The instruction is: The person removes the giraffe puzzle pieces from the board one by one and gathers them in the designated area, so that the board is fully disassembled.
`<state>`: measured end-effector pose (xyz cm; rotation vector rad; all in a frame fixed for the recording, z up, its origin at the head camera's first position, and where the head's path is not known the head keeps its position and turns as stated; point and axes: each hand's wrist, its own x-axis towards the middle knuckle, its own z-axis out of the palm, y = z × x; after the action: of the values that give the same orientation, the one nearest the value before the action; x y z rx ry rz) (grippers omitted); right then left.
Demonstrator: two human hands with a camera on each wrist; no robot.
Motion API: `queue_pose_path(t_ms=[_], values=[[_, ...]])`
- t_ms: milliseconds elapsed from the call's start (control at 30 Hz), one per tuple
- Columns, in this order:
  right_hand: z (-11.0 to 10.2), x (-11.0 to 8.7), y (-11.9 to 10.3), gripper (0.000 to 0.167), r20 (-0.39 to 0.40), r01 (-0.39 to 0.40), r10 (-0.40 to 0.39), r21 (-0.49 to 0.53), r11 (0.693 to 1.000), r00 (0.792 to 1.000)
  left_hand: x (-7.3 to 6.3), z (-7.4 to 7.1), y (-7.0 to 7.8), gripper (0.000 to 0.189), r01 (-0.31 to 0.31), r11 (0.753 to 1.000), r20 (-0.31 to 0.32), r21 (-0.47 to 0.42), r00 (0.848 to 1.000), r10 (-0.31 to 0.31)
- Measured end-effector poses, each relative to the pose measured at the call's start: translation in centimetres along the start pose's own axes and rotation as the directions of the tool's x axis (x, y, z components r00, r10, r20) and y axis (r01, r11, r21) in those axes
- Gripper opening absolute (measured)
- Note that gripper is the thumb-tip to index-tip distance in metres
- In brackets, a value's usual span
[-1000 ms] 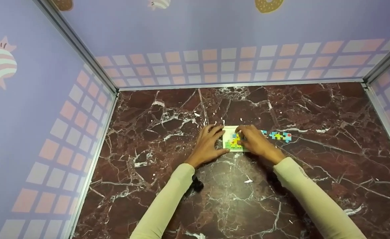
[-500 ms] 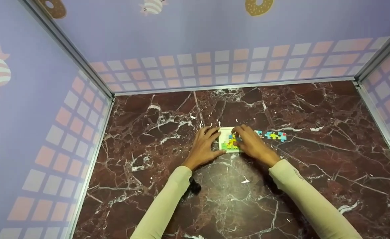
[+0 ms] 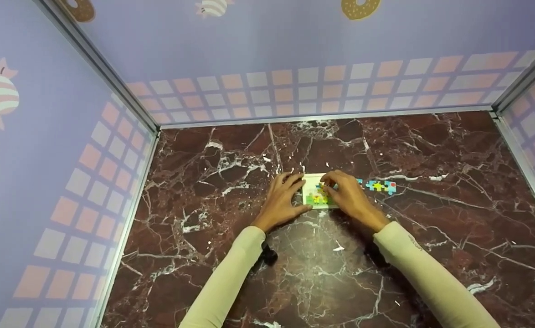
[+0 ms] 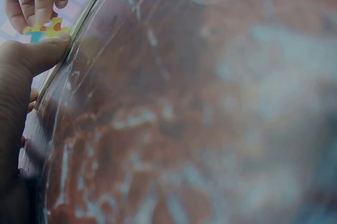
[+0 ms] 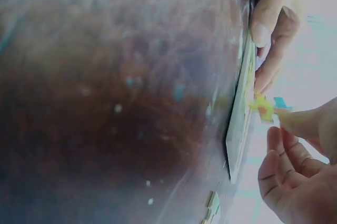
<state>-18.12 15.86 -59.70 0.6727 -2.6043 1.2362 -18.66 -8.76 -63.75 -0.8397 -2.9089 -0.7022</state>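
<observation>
A small puzzle board (image 3: 312, 179) with a pale frame lies on the marbled table, with green and yellow pieces along its near side. My left hand (image 3: 282, 200) holds the board's left side, thumb at the near corner and fingertips at the far one. Over the board, my right hand (image 3: 348, 193) pinches a yellow and blue puzzle piece (image 5: 263, 108) between thumb and fingers. In the right wrist view this piece is tilted, close over the board's surface. The left wrist view shows the same puzzle piece (image 4: 48, 30) beyond my left thumb. My right hand hides the board's right part.
Joined blue and yellow puzzle pieces (image 3: 380, 186) lie on the table (image 3: 431, 218) right of the board. One more blue piece (image 3: 360, 183) shows just beside my right hand. Patterned wall panels (image 3: 295, 59) border the table at the back and sides.
My right fingers have raised and tilted the yellow piece from the board, baring more pale surface there. My left hand keeps its place at the board. The head view has shifted slightly.
</observation>
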Motion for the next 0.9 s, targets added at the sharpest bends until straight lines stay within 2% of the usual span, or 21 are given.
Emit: queue_pose_path(t_ms=[200,367,500,733,900], values=[[-1.1,0.0,0.0,0.010,-0.060,-0.028,0.034,0.099,0.995,0.998,0.0,-0.1,0.2,0.082,0.018,1.000,0.021,-0.002,1.000,-0.018],[-2.5,-0.2,0.4,0.009,-0.102,-0.066,0.079,0.128,0.990,0.992,0.0,-0.2,0.3,0.082,0.021,1.000,0.021,-0.005,1.000,-0.021],[-3.5,-0.5,1.0,0.007,-0.130,-0.066,0.087,0.157,0.985,0.988,0.0,-0.1,0.1,0.081,0.021,1.000,0.015,0.000,1.000,-0.021],[-5.0,-1.4,1.8,0.009,-0.164,-0.106,0.124,0.113,0.988,0.979,-0.2,-0.2,0.1,0.082,0.023,1.000,0.019,-0.008,1.000,-0.023],[-5.9,-2.1,2.6,0.009,-0.193,-0.107,0.122,0.090,0.990,0.974,-0.1,-0.2,0.2,0.083,0.033,0.999,0.030,-0.021,0.999,-0.033]])
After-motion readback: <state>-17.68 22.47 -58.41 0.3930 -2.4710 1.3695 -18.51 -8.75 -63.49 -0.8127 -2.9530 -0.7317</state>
